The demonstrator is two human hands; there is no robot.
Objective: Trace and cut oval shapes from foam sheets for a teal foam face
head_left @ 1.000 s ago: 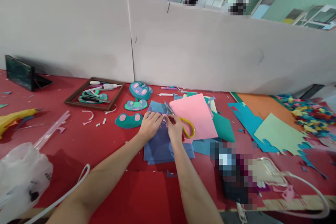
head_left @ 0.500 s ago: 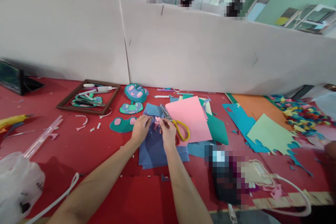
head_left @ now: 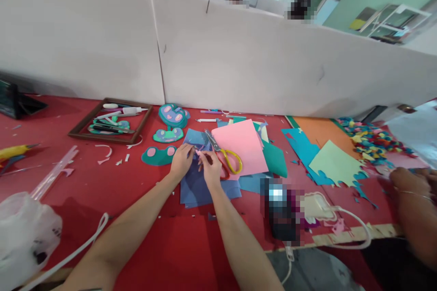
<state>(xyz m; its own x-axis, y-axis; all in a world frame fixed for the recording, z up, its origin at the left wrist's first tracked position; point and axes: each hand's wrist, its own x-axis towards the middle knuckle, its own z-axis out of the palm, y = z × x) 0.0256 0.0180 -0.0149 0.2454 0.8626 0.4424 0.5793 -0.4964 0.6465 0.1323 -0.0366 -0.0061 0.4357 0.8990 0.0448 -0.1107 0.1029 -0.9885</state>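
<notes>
Between the fingertips of my right hand (head_left: 210,166) is a small cut piece of pink foam sheet (head_left: 199,153), held in a pinch. My left hand (head_left: 182,160) is close by on the left, its fingers closed and its fingertips almost meeting the pink piece; what they hold is too small to make out. Both hands are above blue foam sheets (head_left: 194,191). Scissors (head_left: 232,161) with yellow and red handles lie just right of my right hand, partly on a pink foam sheet (head_left: 251,154). Left of my left hand lies a teal cut-out (head_left: 157,156) with pink ovals.
Behind are layered teal cut-outs (head_left: 173,116), a white pen (head_left: 206,120) and a brown frame (head_left: 78,132) around tools. A glue gun (head_left: 13,152) and plastic bag (head_left: 27,236) lie left. Right are a phone (head_left: 283,227), foam scraps (head_left: 372,143) and another person's hand (head_left: 406,184).
My hands have come closer together, bringing the pink piece near my left fingertips. The view has shifted slightly, and another person's forearm now shows at the right.
</notes>
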